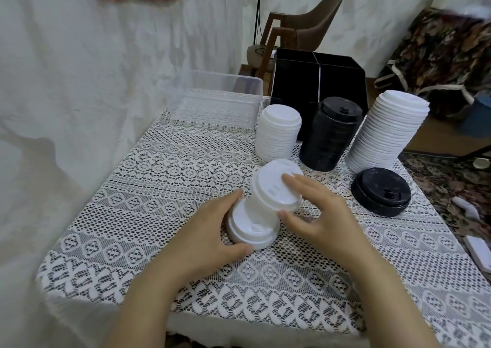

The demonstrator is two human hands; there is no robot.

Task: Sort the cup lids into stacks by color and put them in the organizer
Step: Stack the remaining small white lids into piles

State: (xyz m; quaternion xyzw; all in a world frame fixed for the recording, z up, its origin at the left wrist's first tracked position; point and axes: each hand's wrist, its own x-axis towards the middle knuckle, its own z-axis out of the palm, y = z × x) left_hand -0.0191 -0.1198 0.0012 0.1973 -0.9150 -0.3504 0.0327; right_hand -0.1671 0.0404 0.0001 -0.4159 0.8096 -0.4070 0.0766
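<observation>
Lace cloth covers the bench [164, 177], set against a white draped wall. Near its centre lie two white lids: the left hand [212, 233] cups the lower white lid [249, 230], fingers curved around its rim, while the right hand [321, 209] pinches the tilted upper white lid [276, 188] above it. Behind stand a short white stack [279, 135], a black stack [329, 135] and a tall white stack [385, 132]; a low black pile [380, 196] sits nearby. Sorting looks nearly complete. The black organizer [337, 76] appears unfilled, so loading remains.
</observation>
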